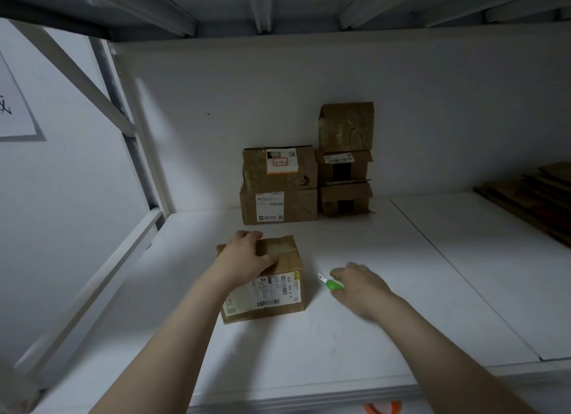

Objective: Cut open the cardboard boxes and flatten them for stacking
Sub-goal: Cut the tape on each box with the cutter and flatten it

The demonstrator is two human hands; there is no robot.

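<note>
A small taped cardboard box (pixel 272 293) with a white shipping label lies on the white shelf (pixel 340 345) in front of me. My left hand (pixel 247 257) rests on its top, fingers curled over the far left edge. To the right of the box, my right hand (pixel 360 285) grips a green box cutter (pixel 332 283), whose short blade points left toward the box, a little apart from it.
Against the back wall stand two stacks of closed cardboard boxes: two larger ones (pixel 279 185) and three smaller ones (pixel 345 158). Flattened cardboard (pixel 531 197) is piled at the far right. A metal rack frame (pixel 123 126) runs along the left, and shelf beams hang overhead.
</note>
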